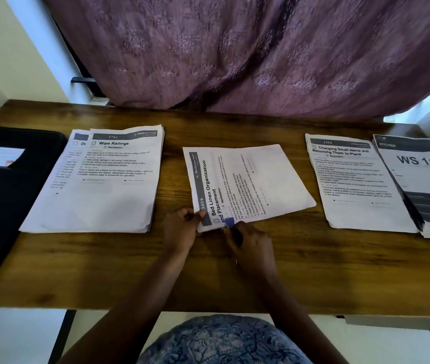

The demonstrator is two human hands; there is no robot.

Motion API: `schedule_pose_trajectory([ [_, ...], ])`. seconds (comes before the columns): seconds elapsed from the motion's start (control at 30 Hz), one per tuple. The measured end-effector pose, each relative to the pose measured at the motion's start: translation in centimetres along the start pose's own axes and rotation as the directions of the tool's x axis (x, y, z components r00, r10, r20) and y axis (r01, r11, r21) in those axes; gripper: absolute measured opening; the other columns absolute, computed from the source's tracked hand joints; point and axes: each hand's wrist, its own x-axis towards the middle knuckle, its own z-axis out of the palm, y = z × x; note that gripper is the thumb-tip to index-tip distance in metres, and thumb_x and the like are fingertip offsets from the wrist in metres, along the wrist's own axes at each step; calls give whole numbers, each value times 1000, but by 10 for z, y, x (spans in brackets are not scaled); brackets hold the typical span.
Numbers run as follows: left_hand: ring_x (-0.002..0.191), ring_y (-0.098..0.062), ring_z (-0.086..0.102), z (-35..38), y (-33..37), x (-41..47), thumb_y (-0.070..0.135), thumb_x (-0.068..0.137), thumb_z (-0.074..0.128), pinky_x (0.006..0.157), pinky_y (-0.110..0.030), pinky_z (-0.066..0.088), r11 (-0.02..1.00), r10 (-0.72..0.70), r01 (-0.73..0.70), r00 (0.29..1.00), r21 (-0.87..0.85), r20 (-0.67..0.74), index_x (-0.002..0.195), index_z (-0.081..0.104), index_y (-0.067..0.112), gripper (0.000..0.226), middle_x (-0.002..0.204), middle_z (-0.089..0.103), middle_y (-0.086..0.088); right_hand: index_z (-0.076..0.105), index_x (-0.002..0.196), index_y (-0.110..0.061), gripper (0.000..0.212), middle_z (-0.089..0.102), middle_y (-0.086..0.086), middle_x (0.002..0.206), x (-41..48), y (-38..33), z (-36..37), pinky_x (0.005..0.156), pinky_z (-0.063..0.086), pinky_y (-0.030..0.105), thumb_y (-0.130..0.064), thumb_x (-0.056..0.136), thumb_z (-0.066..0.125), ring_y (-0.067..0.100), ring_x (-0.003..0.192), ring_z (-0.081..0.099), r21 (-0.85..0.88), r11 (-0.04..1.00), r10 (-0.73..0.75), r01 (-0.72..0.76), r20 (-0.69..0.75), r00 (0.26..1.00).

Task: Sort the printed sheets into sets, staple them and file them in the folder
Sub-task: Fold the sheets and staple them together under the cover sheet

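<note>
From the head camera, the person is sitting at a wooden desk [340,271] with both forearms reaching over its near edge. The left hand [179,229] is pinching the near corner of the "Bed Linen Organization and Placement" set [256,179], thumb on top of the dark header strip. This set is lying in the middle of the desk, turned sideways so its heading is running away from the person.

The right hand [248,245] is curling around a small stapler [229,222], dark in the body and blue at the nose. The blue nose is sitting over the set's near edge, just beside the left thumb.

A thick "Wipe Railings" stack [103,195] is lying to the left, with another sheet peeking out from under its left side. A black folder [4,206] with a white label is resting at the far left edge, touching or nearly touching that stack. On the right, the "Charging Small Items and Returning Them to Place" stack [358,195] is lying well apart from the middle set. A "WS 11" stack [418,179] is overlapping its right side. A purple patterned curtain [261,53] is hanging behind the desk.
</note>
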Motion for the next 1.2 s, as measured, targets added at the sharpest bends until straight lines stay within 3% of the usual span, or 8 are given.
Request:
schedule_pose_trajectory([
  [0.1,81,-9,67,-1,1,-2,21,88,68,60,-13,54,1000,15,-15,1000,13,1,105,68,6,23,105,71,-6,60,83,-17,33,65,-3,72,3,-4,0,46,25,4,-45,94,46,0,50,48,-29,1000,1,0,19,1000],
  [0.27,72,2,63,0,3,-4,20,88,67,57,-9,51,1000,23,-23,1000,10,-3,98,68,9,14,99,69,-1,57,84,-18,59,64,-4,67,10,-14,3,36,31,10,-54,98,12,5,44,54,-134,990,-36,38,16,999],
  [0.37,73,-1,64,-1,5,-4,19,88,67,57,-10,52,1000,22,-22,1000,7,5,97,69,9,13,97,69,0,56,80,-17,63,60,-3,63,12,-16,-6,37,18,7,-54,98,8,7,42,53,-172,985,-6,0,-34,999],
  [0.6,74,3,62,-2,5,-5,21,88,68,57,-8,50,1000,-13,13,999,-19,38,99,68,13,14,93,66,7,50,117,-18,55,56,6,118,47,-34,-11,83,49,37,-53,97,13,21,108,53,48,996,86,-80,-148,985],
  [0.7,76,-3,63,-3,6,-5,23,89,66,63,-18,55,1000,-23,23,999,8,35,92,70,17,8,91,69,3,36,141,-23,73,34,4,150,74,-40,1,113,18,52,-60,89,1,22,141,25,19,994,105,-107,79,991],
  [0.83,74,-30,66,-1,9,-5,24,88,66,67,-42,54,998,-48,48,999,39,18,81,69,12,15,81,69,-13,0,150,-33,67,-6,-3,159,86,-27,29,108,-20,50,-61,89,-7,15,145,-15,-109,991,100,-75,245,964],
  [1.07,76,-28,68,-3,12,-1,23,89,65,69,-42,57,994,-79,76,996,81,34,77,66,23,12,82,71,-9,-6,149,-34,66,-13,-3,159,87,-21,42,113,-18,48,-58,87,-1,15,144,-20,-131,976,203,-172,287,936],
  [1.2,76,-29,68,-3,15,1,21,87,68,72,-44,56,993,-111,110,994,39,24,75,66,22,13,79,70,-8,-8,149,-33,84,-9,0,159,89,-24,40,110,-21,50,-71,76,-20,18,145,-16,-181,976,169,-118,296,940],
])
